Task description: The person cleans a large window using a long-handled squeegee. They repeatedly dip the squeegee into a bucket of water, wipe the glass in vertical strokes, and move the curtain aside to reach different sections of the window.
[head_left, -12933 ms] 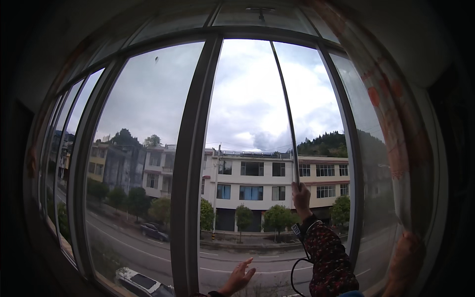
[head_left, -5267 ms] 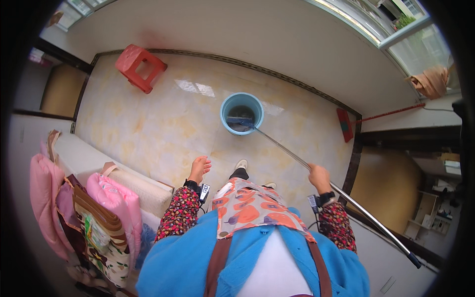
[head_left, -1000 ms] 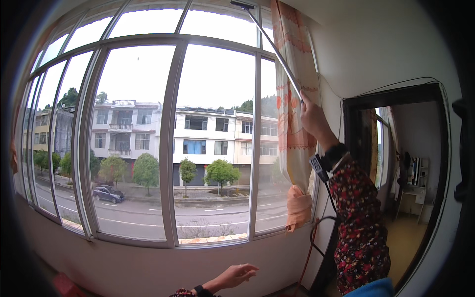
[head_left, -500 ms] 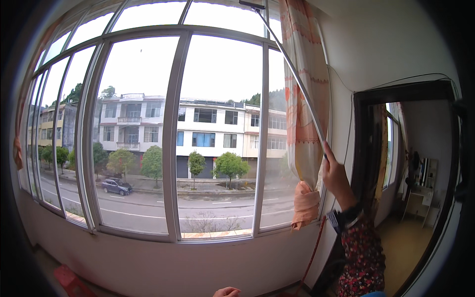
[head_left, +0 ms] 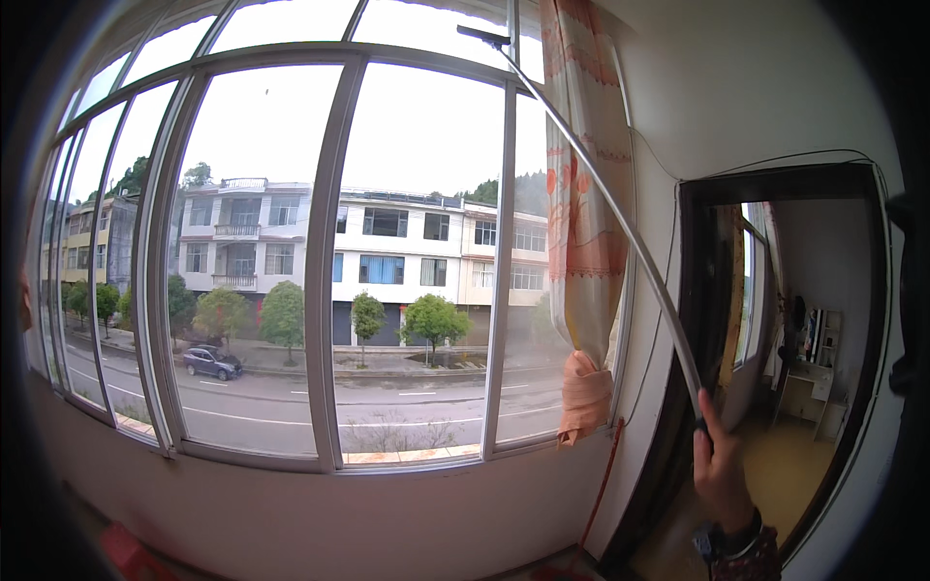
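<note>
At the lower right my right hand (head_left: 722,470) is closed around the lower end of a long-handled window squeegee (head_left: 635,237), with a dark watch on that wrist. Its silvery pole slants up and to the left, passing in front of the curtain. The dark squeegee head (head_left: 482,37) is up at the upper window pane (head_left: 426,24), near the upright frame bar; I cannot tell whether it touches the glass. My left hand is out of sight.
A patterned curtain (head_left: 586,213), knotted low, hangs right of the sliding windows (head_left: 421,281). Right of it is a dark-framed doorway (head_left: 686,290) into another room. A red pole (head_left: 603,484) leans against the wall below; a red stool-like thing (head_left: 131,552) stands lower left.
My right hand has moved down and to the right with the squeegee, and the squeegee head has come lower. My left hand, at the lower edge before, has left the view.
</note>
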`<state>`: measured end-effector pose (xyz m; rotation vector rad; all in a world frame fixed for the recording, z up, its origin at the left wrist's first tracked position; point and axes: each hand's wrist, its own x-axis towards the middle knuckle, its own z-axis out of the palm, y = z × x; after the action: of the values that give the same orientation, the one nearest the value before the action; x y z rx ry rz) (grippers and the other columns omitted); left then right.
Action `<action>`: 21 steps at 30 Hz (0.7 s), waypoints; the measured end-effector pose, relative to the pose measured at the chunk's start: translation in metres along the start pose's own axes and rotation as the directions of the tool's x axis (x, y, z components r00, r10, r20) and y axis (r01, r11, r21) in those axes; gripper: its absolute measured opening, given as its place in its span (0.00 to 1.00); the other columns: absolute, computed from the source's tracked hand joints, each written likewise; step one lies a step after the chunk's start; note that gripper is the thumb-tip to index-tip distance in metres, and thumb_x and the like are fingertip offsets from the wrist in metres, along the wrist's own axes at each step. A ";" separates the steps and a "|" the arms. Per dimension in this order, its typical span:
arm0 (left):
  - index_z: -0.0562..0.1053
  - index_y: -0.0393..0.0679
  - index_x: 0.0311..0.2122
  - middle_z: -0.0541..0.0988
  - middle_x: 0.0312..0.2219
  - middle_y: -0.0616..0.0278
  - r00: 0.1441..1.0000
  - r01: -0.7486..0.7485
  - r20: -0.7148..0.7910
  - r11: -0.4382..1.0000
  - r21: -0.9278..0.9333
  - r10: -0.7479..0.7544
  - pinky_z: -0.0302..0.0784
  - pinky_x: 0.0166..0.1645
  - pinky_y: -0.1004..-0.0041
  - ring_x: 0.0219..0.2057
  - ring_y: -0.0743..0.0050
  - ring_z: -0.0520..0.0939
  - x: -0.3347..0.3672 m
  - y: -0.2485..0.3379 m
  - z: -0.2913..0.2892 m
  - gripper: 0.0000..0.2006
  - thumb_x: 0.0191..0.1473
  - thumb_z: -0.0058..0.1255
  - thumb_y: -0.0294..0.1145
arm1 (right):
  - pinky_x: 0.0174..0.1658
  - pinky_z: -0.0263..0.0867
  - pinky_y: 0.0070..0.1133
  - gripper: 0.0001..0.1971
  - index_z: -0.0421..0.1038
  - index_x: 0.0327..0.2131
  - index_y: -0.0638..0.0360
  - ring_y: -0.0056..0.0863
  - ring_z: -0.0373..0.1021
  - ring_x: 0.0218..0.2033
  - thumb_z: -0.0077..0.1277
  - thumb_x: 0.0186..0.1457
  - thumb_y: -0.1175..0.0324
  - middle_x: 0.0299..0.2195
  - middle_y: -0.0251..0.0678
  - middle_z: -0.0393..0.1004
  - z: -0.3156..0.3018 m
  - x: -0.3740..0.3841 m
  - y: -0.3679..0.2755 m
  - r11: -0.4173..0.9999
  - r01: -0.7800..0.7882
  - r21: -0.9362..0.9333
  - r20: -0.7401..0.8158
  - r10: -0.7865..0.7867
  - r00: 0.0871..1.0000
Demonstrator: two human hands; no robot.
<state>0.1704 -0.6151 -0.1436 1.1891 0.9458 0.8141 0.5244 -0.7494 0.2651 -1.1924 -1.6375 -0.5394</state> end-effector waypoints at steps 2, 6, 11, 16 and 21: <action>0.73 0.40 0.35 0.74 0.21 0.66 0.985 -0.154 -0.053 0.976 0.155 0.164 0.71 0.24 0.75 0.20 0.78 0.74 -0.010 -0.002 0.006 0.14 0.55 0.47 0.41 | 0.35 0.65 0.27 0.25 0.54 0.59 0.58 0.45 0.69 0.31 0.38 0.56 0.75 0.35 0.57 0.69 0.007 0.070 -0.002 0.988 0.138 -0.074 -0.077 -0.144 0.987; 0.73 0.40 0.35 0.75 0.21 0.66 0.963 -0.200 -0.133 0.951 0.235 0.235 0.72 0.25 0.75 0.21 0.79 0.75 -0.026 0.002 0.013 0.13 0.56 0.46 0.40 | 0.43 0.65 0.24 0.23 0.56 0.58 0.62 0.40 0.72 0.39 0.37 0.58 0.72 0.45 0.57 0.70 0.025 0.250 -0.041 0.965 0.225 -0.138 -0.165 -0.246 0.955; 0.73 0.41 0.37 0.75 0.23 0.66 0.956 -0.207 -0.201 0.977 0.055 0.214 0.73 0.25 0.76 0.22 0.79 0.76 -0.041 -0.003 0.014 0.13 0.56 0.46 0.40 | 0.43 0.68 0.31 0.22 0.58 0.56 0.60 0.47 0.72 0.40 0.38 0.57 0.70 0.39 0.58 0.72 0.069 0.365 -0.116 0.965 0.248 -0.081 -0.263 -0.260 0.929; 0.73 0.41 0.37 0.75 0.24 0.65 0.960 -0.182 -0.220 0.983 -0.023 0.173 0.74 0.26 0.76 0.23 0.78 0.76 -0.060 -0.013 0.009 0.13 0.57 0.46 0.41 | 0.38 0.67 0.37 0.25 0.54 0.58 0.57 0.50 0.72 0.33 0.40 0.55 0.71 0.32 0.59 0.72 0.123 0.282 -0.086 0.982 0.160 -0.102 -0.149 -0.174 0.973; 0.73 0.41 0.37 0.75 0.23 0.65 0.951 -0.223 -0.123 0.907 0.356 0.282 0.74 0.27 0.77 0.23 0.78 0.76 -0.086 -0.024 -0.023 0.14 0.57 0.45 0.41 | 0.22 0.65 0.36 0.30 0.47 0.61 0.59 0.47 0.69 0.18 0.41 0.55 0.73 0.17 0.50 0.68 0.110 0.057 -0.028 0.954 0.216 -0.206 -0.047 -0.231 0.972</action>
<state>0.1164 -0.6885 -0.1550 1.5852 1.1187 1.0010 0.4487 -0.6483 0.2772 -1.1226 -1.6983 -0.8977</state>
